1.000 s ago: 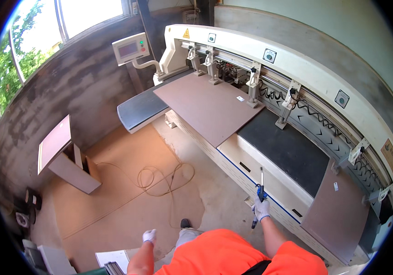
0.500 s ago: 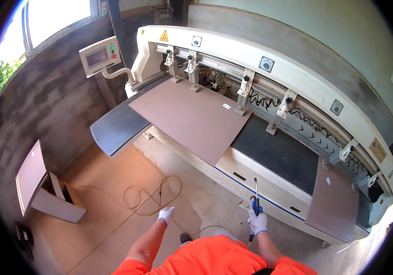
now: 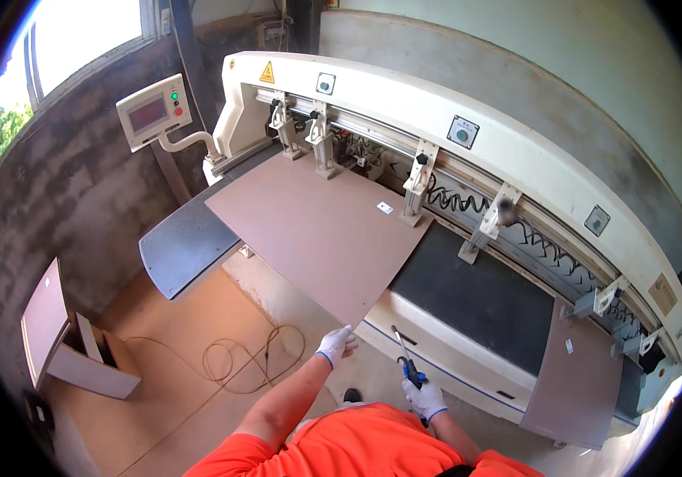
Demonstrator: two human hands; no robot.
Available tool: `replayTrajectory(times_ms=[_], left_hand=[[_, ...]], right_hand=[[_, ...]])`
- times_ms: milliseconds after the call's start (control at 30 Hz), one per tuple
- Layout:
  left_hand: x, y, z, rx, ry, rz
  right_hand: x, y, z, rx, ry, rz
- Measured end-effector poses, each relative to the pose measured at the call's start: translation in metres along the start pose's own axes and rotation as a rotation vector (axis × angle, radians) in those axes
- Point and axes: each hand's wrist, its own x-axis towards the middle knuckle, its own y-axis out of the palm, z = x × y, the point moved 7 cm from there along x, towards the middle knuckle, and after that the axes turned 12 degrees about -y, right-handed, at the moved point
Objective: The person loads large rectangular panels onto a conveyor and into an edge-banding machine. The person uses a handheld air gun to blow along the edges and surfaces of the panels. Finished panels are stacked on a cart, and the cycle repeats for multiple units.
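Note:
My right hand [image 3: 424,397], in a white knitted glove, is closed round the handle of a black and blue air blow gun [image 3: 412,372]. Its thin metal nozzle points up toward the front of the machine. My left hand [image 3: 338,346], gloved the same way, is close to the near corner of a large brownish panel [image 3: 317,230]. Its fingers look loosely bent and somewhat apart, with nothing seen in them; whether it touches the corner I cannot tell. The panel lies flat on the machine bed under the clamps, a small white label on its top.
A second brown panel [image 3: 571,381] lies at the bed's right end, past the black bed surface [image 3: 476,286]. A control screen [image 3: 152,113] stands at the left on a bent arm. On the floor are a coiled hose [image 3: 253,362] and an open panel box [image 3: 90,370].
My left hand has risen and moved right, up to the panel's near corner. My right hand has shifted left and slightly down, tilting the blow gun's nozzle leftward. The view has shifted slightly.

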Motion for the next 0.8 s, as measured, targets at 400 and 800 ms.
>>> replayTrajectory(times_ms=[400,800], left_hand=[[0.052,0.029,-0.009,-0.274,-0.033,0.05],[0.046,0.022,-0.018,-0.302,0.22,0.124]], right_hand=[[0.059,-0.067,0.042,0.129,0.095,-0.068],[0.112,-0.04,0.069,-0.025,-0.038,0.028]])
